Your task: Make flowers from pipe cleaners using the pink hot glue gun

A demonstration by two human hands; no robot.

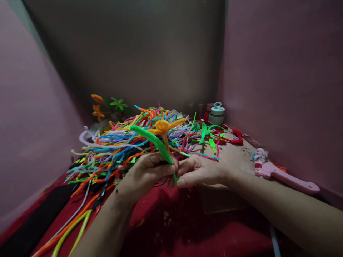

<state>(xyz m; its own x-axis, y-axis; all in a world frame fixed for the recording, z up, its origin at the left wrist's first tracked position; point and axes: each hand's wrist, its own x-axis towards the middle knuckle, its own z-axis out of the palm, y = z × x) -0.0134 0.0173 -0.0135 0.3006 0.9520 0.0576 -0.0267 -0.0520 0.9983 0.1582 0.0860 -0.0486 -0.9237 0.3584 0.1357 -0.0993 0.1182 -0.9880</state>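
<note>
An orange pipe-cleaner flower [162, 126] on an orange stem stands upright at the centre. Beside it a long green leaf [153, 140] curves up and to the left. My left hand [150, 175] pinches the leaf's base and the stem between thumb and fingers. From the right, my right hand [197, 171] has its thumb and fingers closed at the green lower end of the stem, touching my left fingertips. The exact spot between the fingertips is partly hidden.
Behind my hands lies a big heap of coloured pipe cleaners [115, 142]. Green leaf pieces [204, 132] are at its right, near a light-green jar [216, 114]. A pink tool [286, 175] lies at the right; orange flowers [98, 112] stand at back left.
</note>
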